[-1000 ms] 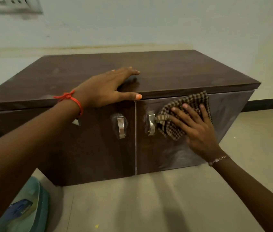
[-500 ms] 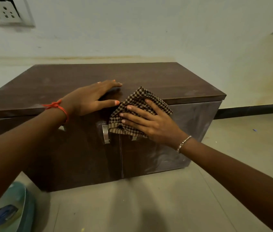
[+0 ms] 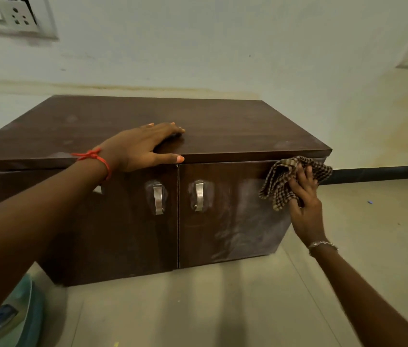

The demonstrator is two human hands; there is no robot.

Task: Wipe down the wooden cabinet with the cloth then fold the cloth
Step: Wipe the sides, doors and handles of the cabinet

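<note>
A low dark wooden cabinet point(image 3: 223, 126) with two doors and metal handles stands on the floor against the wall. My left hand point(image 3: 142, 146) lies flat on the front edge of its top, fingers spread, thumb over the edge. My right hand point(image 3: 305, 196) grips a bunched brown checked cloth point(image 3: 283, 181) and presses it against the upper right corner of the right door point(image 3: 228, 221). Pale streaks show on that door's surface.
Two metal handles point(image 3: 158, 199) point(image 3: 199, 195) sit either side of the door gap. A teal object point(image 3: 15, 319) lies on the floor at the lower left. A wall socket plate point(image 3: 15, 16) is at the upper left. Pale tiled floor point(image 3: 223, 309) stretches in front.
My right hand has carried the cloth from the handles at the middle of the cabinet front across to the right door's upper right corner. The left hand has stayed on the top edge.
</note>
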